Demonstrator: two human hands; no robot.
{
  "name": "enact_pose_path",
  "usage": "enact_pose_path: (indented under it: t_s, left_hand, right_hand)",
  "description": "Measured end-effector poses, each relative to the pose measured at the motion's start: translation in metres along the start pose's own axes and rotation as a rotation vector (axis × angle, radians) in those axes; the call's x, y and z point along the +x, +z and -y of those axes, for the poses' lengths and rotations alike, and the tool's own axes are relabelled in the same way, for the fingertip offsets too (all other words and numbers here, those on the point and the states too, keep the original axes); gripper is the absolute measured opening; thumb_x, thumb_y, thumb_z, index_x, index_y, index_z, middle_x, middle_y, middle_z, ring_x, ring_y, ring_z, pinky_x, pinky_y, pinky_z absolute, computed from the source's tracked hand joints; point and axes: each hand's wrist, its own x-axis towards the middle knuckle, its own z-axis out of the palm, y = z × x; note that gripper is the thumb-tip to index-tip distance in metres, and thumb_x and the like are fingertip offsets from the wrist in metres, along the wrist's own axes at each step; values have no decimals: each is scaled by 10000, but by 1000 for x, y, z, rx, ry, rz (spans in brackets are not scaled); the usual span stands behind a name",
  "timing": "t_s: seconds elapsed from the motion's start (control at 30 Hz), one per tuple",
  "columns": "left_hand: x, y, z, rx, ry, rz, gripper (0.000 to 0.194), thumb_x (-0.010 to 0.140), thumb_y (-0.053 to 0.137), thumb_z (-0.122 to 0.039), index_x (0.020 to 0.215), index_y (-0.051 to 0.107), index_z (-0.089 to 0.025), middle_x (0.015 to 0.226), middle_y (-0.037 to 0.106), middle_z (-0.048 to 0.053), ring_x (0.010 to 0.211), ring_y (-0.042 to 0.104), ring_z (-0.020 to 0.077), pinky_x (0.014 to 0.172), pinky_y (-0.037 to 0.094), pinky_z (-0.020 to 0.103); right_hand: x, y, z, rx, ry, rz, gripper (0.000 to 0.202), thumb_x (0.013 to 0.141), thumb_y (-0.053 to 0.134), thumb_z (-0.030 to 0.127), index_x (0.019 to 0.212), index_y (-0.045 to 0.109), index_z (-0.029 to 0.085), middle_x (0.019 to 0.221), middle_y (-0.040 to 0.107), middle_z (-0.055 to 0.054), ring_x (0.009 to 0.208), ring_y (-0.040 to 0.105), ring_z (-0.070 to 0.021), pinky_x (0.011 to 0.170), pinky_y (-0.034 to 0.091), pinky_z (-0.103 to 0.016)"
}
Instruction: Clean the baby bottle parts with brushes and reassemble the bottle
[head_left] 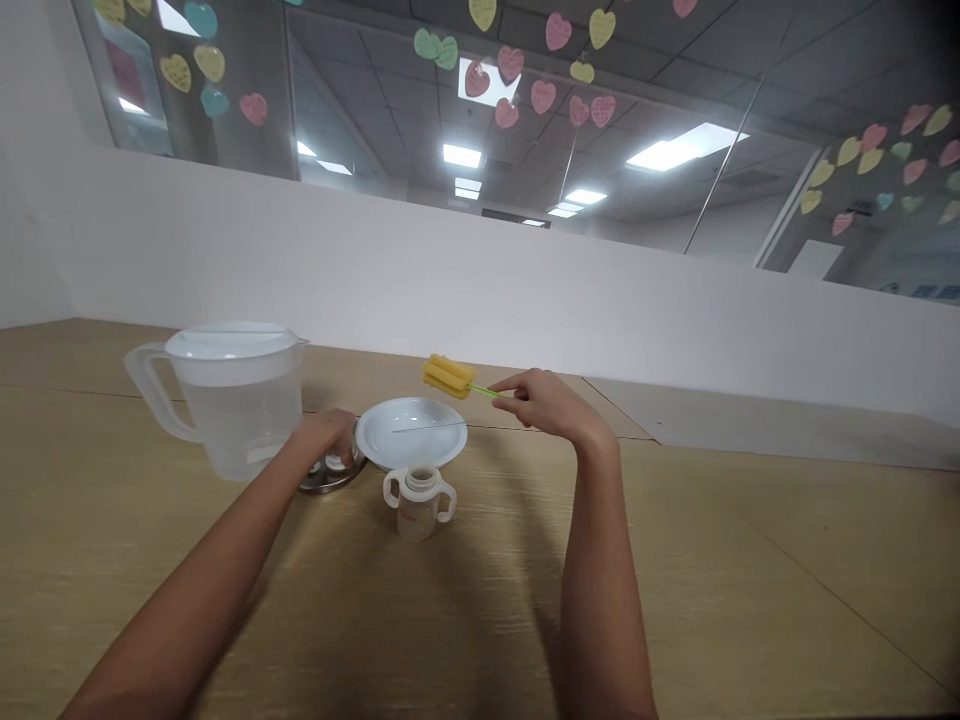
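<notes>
My right hand pinches the thin green handle of a yellow sponge bottle brush, held level above the table with its head to the left. Below that head lies a white bowl with a thin rod across it. Close in front of the bowl stands a baby bottle, upright and uncapped, with two side handles. My left hand reaches down over a round metal tray, fingers bent around a small whitish piece whose kind I cannot make out.
A large translucent lidded pitcher stands left of the tray, its handle pointing left. Behind the wooden table runs a white wall, with a window above it bearing heart-shaped notes.
</notes>
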Motion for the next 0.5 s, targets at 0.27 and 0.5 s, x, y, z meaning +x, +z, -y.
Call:
enact_pose_path:
  t_s: [0.27,0.5]
  left_hand:
    - [12,8,2,100,-17,41,418,452,771,-212,863,716,-160,805,715,132,759,661,299,612,509,309]
    - [18,12,7,87,-16,20,441,445,786,-292,865,704,-182,906,707,132,853,649,296,631,505,295]
  right_hand:
    - [2,2,0,-7,16,18,355,814,497,296,1089,670,153,577,576,-17,568,488,-121,569,367,-241]
    - [5,2,1,-4,5,39,327,817,517,285,1071,677,155,554,562,-6,553,490,-111,562,374,-234]
